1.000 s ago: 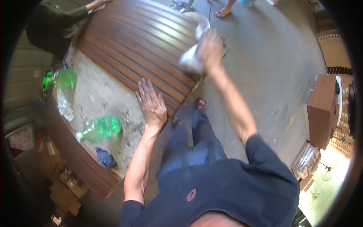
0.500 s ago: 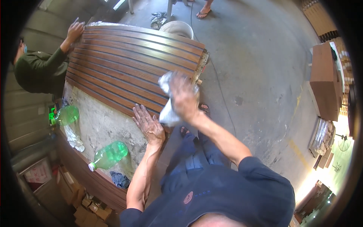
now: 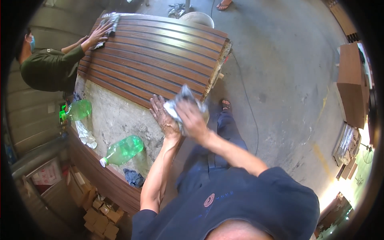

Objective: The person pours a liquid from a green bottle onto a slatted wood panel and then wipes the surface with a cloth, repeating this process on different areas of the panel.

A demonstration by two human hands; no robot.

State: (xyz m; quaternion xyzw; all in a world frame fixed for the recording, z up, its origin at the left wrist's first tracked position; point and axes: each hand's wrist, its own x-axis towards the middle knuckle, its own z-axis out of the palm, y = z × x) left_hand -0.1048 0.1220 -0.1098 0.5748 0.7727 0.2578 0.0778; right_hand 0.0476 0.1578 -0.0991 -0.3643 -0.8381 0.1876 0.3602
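A brown slatted wooden panel [image 3: 154, 60] with dark grooves lies on a worn, stained worktable [image 3: 120, 116]. My left hand [image 3: 165, 119] rests flat at the panel's near edge, its fingers spread and stained dark. Just to its right, my right hand [image 3: 193, 120] is closed over a crumpled white and grey rag [image 3: 185, 94], slightly blurred. The rag is at the panel's near right corner and partly hides it. Across at the far left, a masked person in a green top presses a cloth [image 3: 115, 23] onto the panel with a hand [image 3: 100, 36].
Two green plastic bottles, one near [image 3: 125, 151] and one farther off [image 3: 80, 109], lie on the worktable. By them are a white crumpled cloth [image 3: 85, 135] and a dark blue cloth [image 3: 133, 177]. A white bucket [image 3: 199, 18] stands beyond the panel. A cable [image 3: 249, 100] crosses the floor.
My right hand has drawn the rag back toward me, close beside my left hand. The other person has leaned in and reached onto the panel with a cloth. The whole view has shifted slightly.
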